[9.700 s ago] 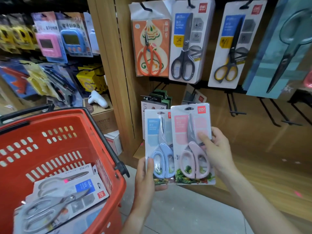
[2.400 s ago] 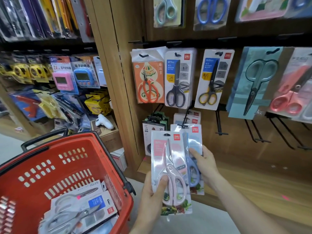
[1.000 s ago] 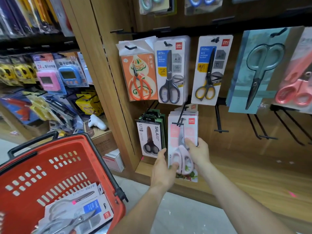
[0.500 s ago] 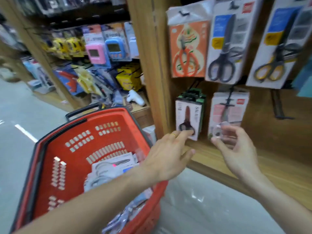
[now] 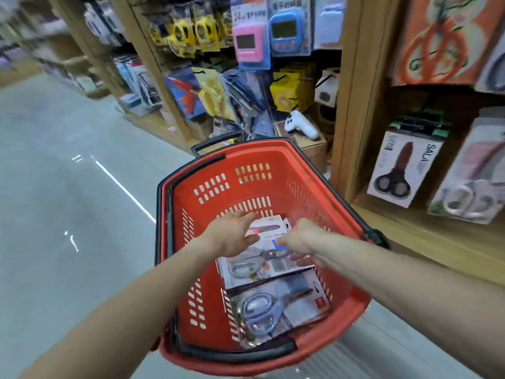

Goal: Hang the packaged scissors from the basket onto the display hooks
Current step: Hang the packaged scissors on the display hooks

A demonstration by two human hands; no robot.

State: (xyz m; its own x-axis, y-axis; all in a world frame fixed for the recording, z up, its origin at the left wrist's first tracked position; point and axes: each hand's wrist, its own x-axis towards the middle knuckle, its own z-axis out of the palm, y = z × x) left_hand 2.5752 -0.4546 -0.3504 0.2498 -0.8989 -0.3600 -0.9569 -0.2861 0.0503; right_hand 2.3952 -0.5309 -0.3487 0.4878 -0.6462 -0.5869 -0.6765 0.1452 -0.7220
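Left hand (image 5: 232,236): reaching into red basket (image 5: 273,165), fingers spread and straight, holding nothing, above the scissor packs. Right hand (image 5: 297,239): also inside the basket, knuckles up; grasp cannot be told through blur. Packaged scissors: grey-handled pack (image 5: 262,266) under both hands; blue-handled pack (image 5: 276,307) nearer, lying flat. Basket stands on grey floor (image 5: 68,187), just beside wooden shelf (image 5: 410,231).
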